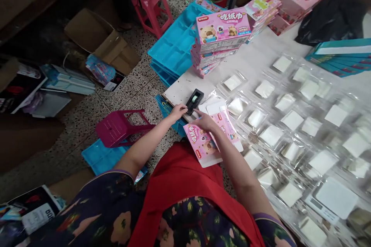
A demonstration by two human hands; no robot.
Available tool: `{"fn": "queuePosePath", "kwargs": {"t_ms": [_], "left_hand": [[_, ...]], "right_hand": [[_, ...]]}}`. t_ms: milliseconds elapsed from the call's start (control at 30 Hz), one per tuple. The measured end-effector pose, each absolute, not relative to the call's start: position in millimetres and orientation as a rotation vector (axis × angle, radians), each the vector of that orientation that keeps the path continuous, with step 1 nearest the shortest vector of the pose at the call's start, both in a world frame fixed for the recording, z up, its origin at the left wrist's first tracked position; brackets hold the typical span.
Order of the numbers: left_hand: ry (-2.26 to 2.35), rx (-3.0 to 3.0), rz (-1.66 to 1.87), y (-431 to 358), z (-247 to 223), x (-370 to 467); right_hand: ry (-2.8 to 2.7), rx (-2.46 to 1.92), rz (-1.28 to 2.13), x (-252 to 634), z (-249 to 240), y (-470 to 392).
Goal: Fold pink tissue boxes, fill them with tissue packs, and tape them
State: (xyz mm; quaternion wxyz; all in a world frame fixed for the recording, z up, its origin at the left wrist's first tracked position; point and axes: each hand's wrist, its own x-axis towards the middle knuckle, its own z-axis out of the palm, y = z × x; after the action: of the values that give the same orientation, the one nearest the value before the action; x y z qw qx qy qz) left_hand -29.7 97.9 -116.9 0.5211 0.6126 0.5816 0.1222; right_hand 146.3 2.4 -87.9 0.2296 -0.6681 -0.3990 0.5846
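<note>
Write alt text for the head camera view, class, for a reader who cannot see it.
A person's left hand touches a small black device at the edge of a white table, while the right hand rests on flat pink cartons. Clear packets of white squares cover the table beside a stack of pink boxes.

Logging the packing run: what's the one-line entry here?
left hand: touching black device | right hand: on flat pink cartons
</note>
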Motion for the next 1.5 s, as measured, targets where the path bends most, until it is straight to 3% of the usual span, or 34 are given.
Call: {"fn": "queuePosePath", "kwargs": {"t_ms": [300,567,700,833,967,1500], "left_hand": [[1.448,1.238,0.480,91.5,-112.5,-23.1],[1.554,0.931,0.424,73.3,-110.9,-26.0],[1.575,0.901,0.480,63.0,-74.6,-34.3],[1.216,0.832,0.712,34.0,2.8,-24.5],[0.996,0.702,0.690,5.5,55.9,0.7],[0.817,0.932,0.485,-16.8,61.0,75.6]], "right_hand": [[-1.436,-2.055,1.628,115.6,-112.0,17.6],[-1.544,-2.193,1.519,111.5,-86.7,17.1],[-1.386,-2.173,0.995,122.3,-39.8,-18.3],[-1.313,-2.004,0.283,119.2,0.0,-58.7],[-1.334,-1.800,-0.154,110.3,11.9,-73.5],[-1.251,-1.991,-0.533,182.9,2.8,-120.6]]}}
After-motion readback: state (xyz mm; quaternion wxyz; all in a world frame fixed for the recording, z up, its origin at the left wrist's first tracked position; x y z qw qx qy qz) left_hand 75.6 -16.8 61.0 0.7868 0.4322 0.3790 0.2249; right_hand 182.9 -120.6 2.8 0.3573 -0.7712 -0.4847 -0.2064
